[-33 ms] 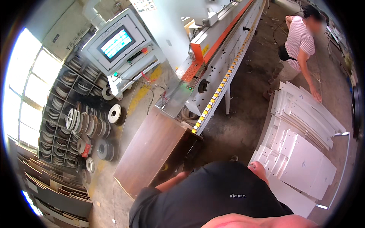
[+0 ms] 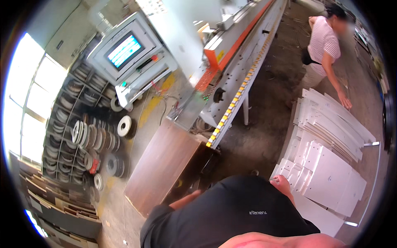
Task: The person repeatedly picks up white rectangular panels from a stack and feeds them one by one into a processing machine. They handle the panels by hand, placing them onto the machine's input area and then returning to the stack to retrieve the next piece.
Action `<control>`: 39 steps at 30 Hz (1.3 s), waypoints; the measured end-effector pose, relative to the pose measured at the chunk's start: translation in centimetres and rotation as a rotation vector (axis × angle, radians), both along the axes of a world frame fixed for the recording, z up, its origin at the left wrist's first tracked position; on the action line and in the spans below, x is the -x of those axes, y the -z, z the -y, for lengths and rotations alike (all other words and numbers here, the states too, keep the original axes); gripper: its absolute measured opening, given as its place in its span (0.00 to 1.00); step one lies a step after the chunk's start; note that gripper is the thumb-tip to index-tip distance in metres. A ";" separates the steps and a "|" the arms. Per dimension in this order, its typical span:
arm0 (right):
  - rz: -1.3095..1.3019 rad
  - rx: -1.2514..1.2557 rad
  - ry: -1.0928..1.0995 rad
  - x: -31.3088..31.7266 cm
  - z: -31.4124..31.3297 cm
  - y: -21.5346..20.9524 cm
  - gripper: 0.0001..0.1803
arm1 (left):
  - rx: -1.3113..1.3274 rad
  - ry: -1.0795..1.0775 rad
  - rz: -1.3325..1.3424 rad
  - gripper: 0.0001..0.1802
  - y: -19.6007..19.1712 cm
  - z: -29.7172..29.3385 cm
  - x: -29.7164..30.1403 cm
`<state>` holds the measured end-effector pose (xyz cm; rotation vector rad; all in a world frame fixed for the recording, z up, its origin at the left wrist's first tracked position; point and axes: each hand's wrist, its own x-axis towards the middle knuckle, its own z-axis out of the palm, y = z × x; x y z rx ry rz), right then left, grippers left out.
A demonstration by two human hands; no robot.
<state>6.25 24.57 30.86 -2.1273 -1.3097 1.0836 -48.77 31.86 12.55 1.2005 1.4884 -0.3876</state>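
My right hand [image 2: 282, 183] is at the near left edge of a stack of white panels [image 2: 331, 180]. Its fingers are curled, and whatever they may hold is hidden. Low beside the dark open side of a brown wooden box [image 2: 159, 155] is my left hand [image 2: 195, 194]. My black shirt partly covers that hand, and its fingers cannot be made out. The white panels lie in overlapping piles, several with small holes along their edges.
A long machine with an orange guard [image 2: 208, 76] and a yellow roller strip [image 2: 231, 109] runs ahead. Left stand a control screen [image 2: 124, 50] and a rack of edging rolls [image 2: 62, 136]. Another person [image 2: 324, 45] reaches a hand to the far panels. Boards [image 2: 58, 202] lean lower left.
The view has shifted slightly and is a little more blurred. Neither of my hands has visibly changed its place, and the other person's hand stays at the panels.
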 end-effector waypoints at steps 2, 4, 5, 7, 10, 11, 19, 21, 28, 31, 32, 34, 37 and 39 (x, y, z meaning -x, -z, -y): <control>-0.044 0.019 -0.118 -4.3 -0.2 -0.2 0.17 | -0.031 0.032 0.031 0.25 -0.8 -1.2 -1.9; -0.314 0.264 -0.244 -6.7 -2.0 -2.3 0.17 | -0.054 0.070 0.052 0.26 -1.4 -3.6 -3.9; -0.459 0.380 -0.299 -7.7 -2.1 -3.2 0.17 | -0.053 0.078 0.069 0.26 -1.6 -4.8 -5.0; -0.606 0.500 -0.282 -8.9 -0.9 -1.9 0.17 | -0.056 0.144 0.106 0.26 -2.1 -9.2 -8.5; -0.637 0.595 -0.375 -11.0 -0.5 -0.2 0.19 | -0.071 0.218 0.139 0.26 -2.6 -14.9 -12.7; -0.612 0.624 -0.430 -11.2 -0.3 0.3 0.20 | -0.079 0.240 0.149 0.26 -2.6 -16.8 -13.8; -0.335 0.822 -0.376 -10.6 -2.6 -3.0 0.19 | -0.062 0.300 0.244 0.27 -1.8 -24.6 -18.9; -0.447 0.544 -0.416 -9.0 -0.2 0.4 0.20 | -0.041 0.310 0.263 0.27 -1.5 -25.9 -19.8; -0.385 0.670 -0.127 -6.2 -0.8 -3.9 0.21 | 0.024 0.312 0.294 0.28 0.5 -28.7 -21.4; -0.329 0.696 -0.079 -5.9 -2.4 -6.0 0.21 | 0.035 0.297 0.296 0.28 0.7 -29.6 -21.6; -0.307 0.702 -0.069 -6.0 -2.7 -6.7 0.21 | 0.041 0.292 0.300 0.28 0.8 -29.5 -21.9; -0.270 0.711 -0.058 -6.3 -3.6 -7.8 0.20 | 0.046 0.275 0.302 0.28 0.6 -29.2 -22.1; -0.231 0.711 -0.048 -6.4 -5.0 -8.8 0.20 | 0.044 0.256 0.293 0.29 0.3 -29.8 -22.0; -0.202 0.716 -0.045 -7.1 -5.8 -9.4 0.20 | 0.046 0.238 0.296 0.29 -0.1 -29.6 -22.3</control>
